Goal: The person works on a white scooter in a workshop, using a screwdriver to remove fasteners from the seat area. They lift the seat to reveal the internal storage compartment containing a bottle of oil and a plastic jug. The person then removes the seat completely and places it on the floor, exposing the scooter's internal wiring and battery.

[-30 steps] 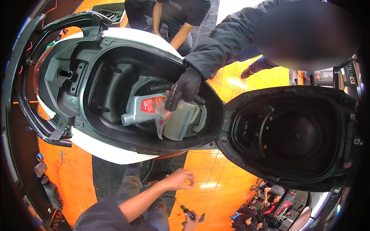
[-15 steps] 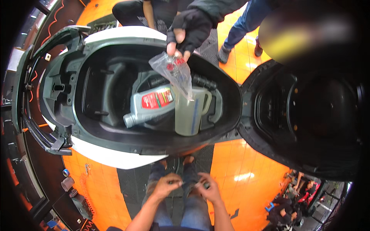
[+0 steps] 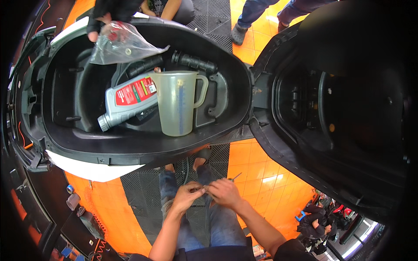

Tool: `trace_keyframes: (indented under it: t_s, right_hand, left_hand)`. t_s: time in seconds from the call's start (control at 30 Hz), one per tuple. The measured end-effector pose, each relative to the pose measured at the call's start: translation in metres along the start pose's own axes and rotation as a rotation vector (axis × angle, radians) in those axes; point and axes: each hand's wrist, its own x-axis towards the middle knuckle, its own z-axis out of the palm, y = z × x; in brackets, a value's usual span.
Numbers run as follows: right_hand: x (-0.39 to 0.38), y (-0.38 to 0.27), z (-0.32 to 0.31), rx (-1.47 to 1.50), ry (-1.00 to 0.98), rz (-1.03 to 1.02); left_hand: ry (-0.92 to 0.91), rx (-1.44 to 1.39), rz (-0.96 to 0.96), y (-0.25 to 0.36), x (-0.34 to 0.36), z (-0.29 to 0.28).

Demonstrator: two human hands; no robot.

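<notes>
Low in front of me, over my legs, my hands meet with fingertips close together. My left hand (image 3: 187, 196) is closed in a pinch on something small that I cannot make out. My right hand (image 3: 224, 192) is also closed; a screwdriver-like tool (image 3: 235, 177) with a slim metal shaft sticks out past its knuckles. Beyond them is the open black storage well (image 3: 130, 150) of a white scooter. A grey oil bottle (image 3: 130, 98) lies in it, beside an upright translucent measuring jug (image 3: 174, 102). Another person's black-gloved hand (image 3: 98, 24) holds a clear plastic bag (image 3: 124, 43) over the well.
The raised black seat (image 3: 278, 143) stands open on the right. Black ribbed grips (image 3: 193, 61) lie in the well's far side. Another person's legs and shoes (image 3: 238, 34) are across the scooter. Orange floor tiles (image 3: 104, 209) flank a black mat (image 3: 143, 187).
My hands have come together from apart. The gloved hand and plastic bag have moved left, away from above the jug. The view has shifted, so the scooter sits further left.
</notes>
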Motion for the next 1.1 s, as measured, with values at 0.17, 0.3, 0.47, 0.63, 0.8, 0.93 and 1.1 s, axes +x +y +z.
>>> trace_keyframes:
  t_s: [0.17,0.3,0.47,0.63,0.8,0.93,1.1]
  right_hand:
    - [0.006,0.073,0.017,0.104,-0.031,0.136]
    - [-0.009,0.214,0.065,0.132,0.081,0.721]
    - [0.011,0.308,0.045,-0.016,0.383,0.998]
    - [0.027,0.361,0.037,-0.240,0.108,1.161]
    - [0.056,0.355,0.036,-0.215,0.056,1.294]
    - [0.070,0.352,0.033,-0.209,0.071,1.350]
    - [0.074,0.335,0.032,-0.211,0.192,1.323]
  left_hand:
    - [0.233,0.675,0.353,0.008,0.006,0.016]
    - [0.460,0.789,0.798,0.066,-0.021,-0.016]
    - [1.021,1.011,1.149,0.152,-0.084,-0.125]
    - [1.133,1.511,0.861,0.220,-0.068,-0.183]
    - [1.148,1.369,0.926,0.213,-0.065,-0.188]
    - [1.140,1.345,0.928,0.215,-0.063,-0.188]
    - [1.126,1.333,0.950,0.218,-0.062,-0.188]
